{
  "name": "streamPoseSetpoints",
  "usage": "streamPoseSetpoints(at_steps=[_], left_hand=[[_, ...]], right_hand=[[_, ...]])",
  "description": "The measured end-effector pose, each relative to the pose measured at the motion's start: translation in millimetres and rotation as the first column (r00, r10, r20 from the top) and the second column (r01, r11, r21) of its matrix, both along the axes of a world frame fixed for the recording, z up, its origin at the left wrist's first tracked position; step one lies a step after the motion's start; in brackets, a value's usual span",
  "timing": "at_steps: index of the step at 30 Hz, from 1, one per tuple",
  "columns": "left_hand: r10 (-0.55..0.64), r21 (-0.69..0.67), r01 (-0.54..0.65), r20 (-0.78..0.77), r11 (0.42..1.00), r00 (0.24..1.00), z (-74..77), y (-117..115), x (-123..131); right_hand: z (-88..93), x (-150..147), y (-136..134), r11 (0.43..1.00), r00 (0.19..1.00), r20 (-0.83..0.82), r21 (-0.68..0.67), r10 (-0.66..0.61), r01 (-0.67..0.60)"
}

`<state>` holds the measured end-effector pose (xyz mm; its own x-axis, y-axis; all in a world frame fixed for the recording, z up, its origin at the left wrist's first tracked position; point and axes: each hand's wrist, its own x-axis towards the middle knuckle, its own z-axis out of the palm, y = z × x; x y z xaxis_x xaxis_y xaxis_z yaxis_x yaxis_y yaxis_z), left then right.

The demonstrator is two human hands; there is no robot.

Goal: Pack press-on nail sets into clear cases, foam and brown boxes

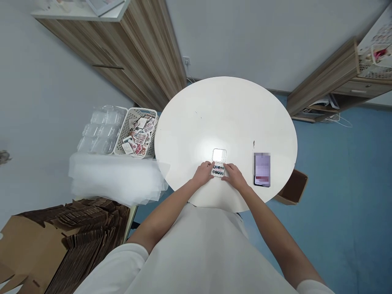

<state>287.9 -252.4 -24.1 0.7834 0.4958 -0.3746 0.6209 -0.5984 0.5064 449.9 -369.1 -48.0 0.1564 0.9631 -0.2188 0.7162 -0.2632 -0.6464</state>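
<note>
A small clear plastic case [219, 163] lies open on the round white table [226, 114], its lid [219, 154] folded back away from me. Its lower half holds a card with several small dark pieces. My left hand [203, 173] grips the case's left side with curled fingers. My right hand [235, 174] grips its right side the same way. Both hands rest on the table near its front edge.
A phone [262, 169] lies to the right of my hands. A white basket [136, 132] of small cards and stacked clear cases [101, 128] sit on a side table at left. Flattened cardboard [76, 237] lies lower left; an open box [294, 187] stands on the blue floor.
</note>
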Motion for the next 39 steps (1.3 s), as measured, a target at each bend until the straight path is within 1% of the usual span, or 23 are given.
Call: streamPoseSetpoints(at_steps=[5,7,9,11,14,16,18,20,22,25,27,28,31,34,36,39], left_hand=[[0.008,-0.019,-0.008,0.004,1.000,1.000,1.0,0,0],[0.032,-0.039,-0.031,0.017,0.999,0.999,1.8,-1,-2],[0.103,-0.084,-0.100,0.034,0.991,0.994,2.4,-4,-5],[0.218,-0.159,-0.210,0.038,0.965,0.975,2.1,-7,-8],[0.363,-0.270,-0.341,0.037,0.901,0.931,-1.3,-13,-11],[0.445,-0.335,-0.403,0.055,0.852,0.894,-5.4,-17,-9],[0.561,-0.417,-0.487,0.066,0.767,0.825,-9.8,-20,-7],[0.663,-0.506,-0.547,0.070,0.667,0.745,-12.6,-22,-7],[0.725,-0.584,-0.553,0.089,0.594,0.683,-12.1,-23,-9],[0.796,-0.664,-0.547,0.123,0.510,0.593,-3.7,-22,-16],[0.828,-0.694,-0.546,0.131,0.469,0.545,5.9,-19,-22],[0.834,-0.705,-0.540,0.134,0.460,0.535,11.4,-17,-25],[0.833,-0.716,-0.521,0.154,0.465,0.532,28.4,-11,-33],[0.816,-0.733,-0.482,0.171,0.480,0.553,44.2,-4,-41],[0.801,-0.784,-0.420,0.158,0.457,0.577,53.4,0,-48],[0.786,-0.862,-0.324,0.128,0.389,0.604,64.1,6,-62]], right_hand=[[3.5,-1,0,1.000,1.000,-0.007,0.006,-0.002,0.002],[6.7,-2,-1,1.000,1.000,-0.020,-0.006,-0.023,0.023],[10.1,-4,-2,0.996,0.995,-0.049,-0.026,-0.083,0.082],[12.7,-7,-2,0.981,0.975,-0.115,-0.065,-0.191,0.184],[15.7,-12,2,0.922,0.886,-0.262,-0.171,-0.383,0.348],[18.2,-15,6,0.878,0.816,-0.330,-0.239,-0.474,0.414],[22.2,-18,11,0.860,0.772,-0.382,-0.284,-0.508,0.425],[27.8,-20,14,0.858,0.738,-0.441,-0.307,-0.511,0.411],[34.6,-22,16,0.854,0.699,-0.491,-0.314,-0.520,0.415],[46.6,-26,16,0.835,0.656,-0.519,-0.298,-0.548,0.462],[56.0,-31,16,0.834,0.637,-0.543,-0.283,-0.547,0.474],[61.1,-33,16,0.834,0.628,-0.558,-0.275,-0.543,0.477],[77.1,-42,16,0.834,0.596,-0.600,-0.252,-0.533,0.491],[90.7,-51,15,0.827,0.570,-0.628,-0.233,-0.530,0.512],[97.4,-56,14,0.821,0.551,-0.643,-0.232,-0.532,0.521],[104.7,-65,12,0.818,0.514,-0.679,-0.233,-0.523,0.526]])
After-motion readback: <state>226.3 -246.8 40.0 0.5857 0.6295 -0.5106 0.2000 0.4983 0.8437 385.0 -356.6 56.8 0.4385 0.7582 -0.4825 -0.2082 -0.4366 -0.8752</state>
